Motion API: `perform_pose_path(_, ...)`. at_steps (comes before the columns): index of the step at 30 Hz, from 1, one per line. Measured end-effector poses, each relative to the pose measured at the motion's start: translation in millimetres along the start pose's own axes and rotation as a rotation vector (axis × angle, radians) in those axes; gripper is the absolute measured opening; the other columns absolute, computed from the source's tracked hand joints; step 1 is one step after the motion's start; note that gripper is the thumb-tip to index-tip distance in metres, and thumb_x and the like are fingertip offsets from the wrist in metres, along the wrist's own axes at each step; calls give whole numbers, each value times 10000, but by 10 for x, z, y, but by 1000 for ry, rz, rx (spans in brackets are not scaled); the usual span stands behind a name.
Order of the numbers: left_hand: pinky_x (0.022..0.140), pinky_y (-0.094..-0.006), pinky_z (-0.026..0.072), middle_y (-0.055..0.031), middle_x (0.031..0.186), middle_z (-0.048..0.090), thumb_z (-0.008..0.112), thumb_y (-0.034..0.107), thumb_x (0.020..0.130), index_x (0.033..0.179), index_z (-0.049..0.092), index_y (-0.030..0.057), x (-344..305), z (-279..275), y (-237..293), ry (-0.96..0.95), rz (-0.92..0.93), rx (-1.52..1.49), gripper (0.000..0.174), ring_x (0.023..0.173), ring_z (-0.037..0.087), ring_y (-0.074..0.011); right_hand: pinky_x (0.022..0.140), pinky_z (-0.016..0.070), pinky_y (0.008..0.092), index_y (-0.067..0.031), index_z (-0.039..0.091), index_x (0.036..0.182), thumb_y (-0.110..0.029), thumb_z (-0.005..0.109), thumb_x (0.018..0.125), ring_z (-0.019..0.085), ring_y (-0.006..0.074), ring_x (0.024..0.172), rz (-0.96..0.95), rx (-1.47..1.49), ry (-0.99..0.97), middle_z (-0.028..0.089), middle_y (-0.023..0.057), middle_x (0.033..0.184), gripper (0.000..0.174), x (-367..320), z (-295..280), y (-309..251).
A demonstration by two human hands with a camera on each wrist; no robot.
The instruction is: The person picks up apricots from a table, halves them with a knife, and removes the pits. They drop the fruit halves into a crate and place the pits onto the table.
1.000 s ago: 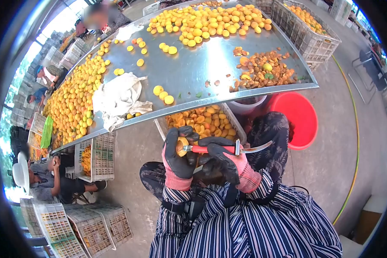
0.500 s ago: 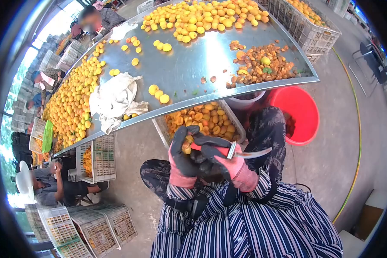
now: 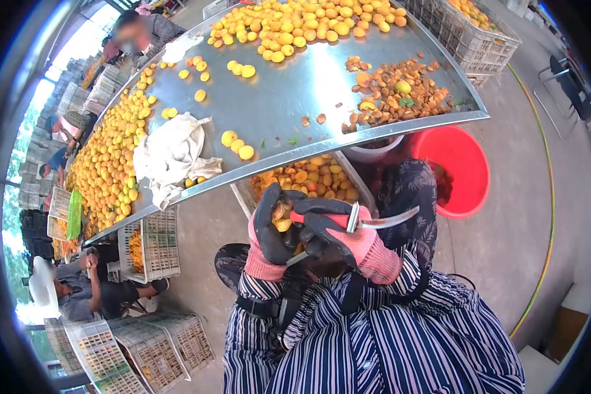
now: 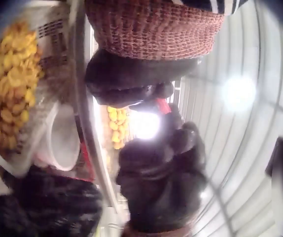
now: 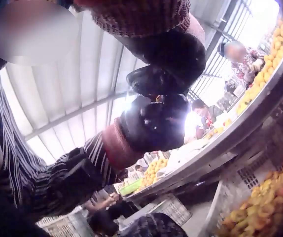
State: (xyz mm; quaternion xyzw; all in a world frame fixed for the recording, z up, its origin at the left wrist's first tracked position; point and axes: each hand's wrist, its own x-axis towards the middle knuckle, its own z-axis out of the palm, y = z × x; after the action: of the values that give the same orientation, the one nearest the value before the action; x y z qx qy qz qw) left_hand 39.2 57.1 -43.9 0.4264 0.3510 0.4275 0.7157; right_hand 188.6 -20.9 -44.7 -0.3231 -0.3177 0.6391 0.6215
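Note:
In the head view the left hand [image 3: 269,230], in a black-and-pink glove, holds a yellow-orange fruit [image 3: 282,223] between thumb and fingers. The right hand [image 3: 338,233] grips the red handle [image 3: 315,217] of a tool whose curved metal blade [image 3: 391,220] points right, away from the fruit; the handle's other end meets the fruit. Both hands are close together above the lap. The left wrist view shows the dark gloved right hand [image 4: 161,177] with a bit of red handle; the fruit is hidden there. In the right wrist view the gloves touch, with a speck of orange between them.
A metal table [image 3: 243,105] beyond the hands bears yellow fruits, a white cloth [image 3: 177,154] and a heap of brownish pieces [image 3: 407,95]. Below its edge are a crate of cut fruit [image 3: 308,176] and a red tub [image 3: 466,171]. Other people sit at the left.
The left hand has turned the fruit slightly, and both hands have shifted a little. The blade swung slightly and the table view slid up and left as the head moved.

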Motion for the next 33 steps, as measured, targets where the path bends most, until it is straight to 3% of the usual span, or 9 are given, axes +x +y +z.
perform_pose_path(4,793,-321,517,-138,939,627,522,169,912,1107,557,-4,106,-225,-179,-55,-300,-386,263,869,629,-249,850,491,272,3,619,1129,-91,622,843,616,118,935,-240,-528,-65,661,103,1048,301,33,-104,-2)
perform_pose_path(6,717,-310,505,-135,923,652,488,276,927,1033,593,-18,182,-256,-153,-268,685,1199,330,865,643,-217,799,500,256,6,627,1104,-94,622,853,616,96,887,-23,-268,8,676,79,984,270,44,-53,-87)
perform_pose_path(8,721,-357,492,-168,885,655,542,219,884,970,627,-9,310,-157,-268,29,37,840,258,856,643,-295,693,505,237,12,636,1072,-98,636,849,602,85,770,39,-289,101,675,36,875,249,182,-11,-207)
perform_pose_path(14,671,-350,504,-122,837,659,555,340,880,928,635,13,1034,-160,-32,-53,873,1229,340,776,644,-271,805,498,271,-14,596,1145,-110,598,872,615,145,918,-286,-177,52,649,109,1032,290,616,-78,-185)
perform_pose_path(16,698,-299,510,-98,890,639,508,321,931,979,589,-25,1093,109,194,-20,-69,-95,359,776,624,-196,873,476,291,-26,562,1187,-90,588,871,599,188,1029,-353,-207,8,606,137,1141,323,709,-123,-182)
perform_pose_path(18,633,-292,506,-100,843,632,538,414,904,922,601,1,1241,247,244,27,-127,-175,419,709,615,-196,897,472,300,-10,559,1183,-56,597,851,592,202,1059,-535,-941,142,603,130,1153,337,730,-169,-191)
perform_pose_path(26,557,-319,517,-111,813,647,502,442,902,885,603,-8,1549,450,-18,29,-299,-426,462,637,610,-224,922,463,283,26,542,1215,-5,481,891,553,189,1110,-285,-37,198,566,127,1217,331,1116,-716,6)
perform_pose_path(28,602,-335,537,-115,814,651,480,483,900,886,607,-12,1688,299,-155,-590,-539,-709,512,656,616,-237,904,473,281,45,574,1169,-11,484,896,569,201,1083,-81,237,298,564,128,1227,293,989,-583,-246)
perform_pose_path(33,473,-266,452,-79,701,591,501,504,885,959,600,1,1779,442,-164,-60,-435,-412,518,506,502,-148,921,456,329,-65,580,1189,-93,615,834,587,291,1027,-603,-906,98,595,126,1146,358,1066,-776,-278)
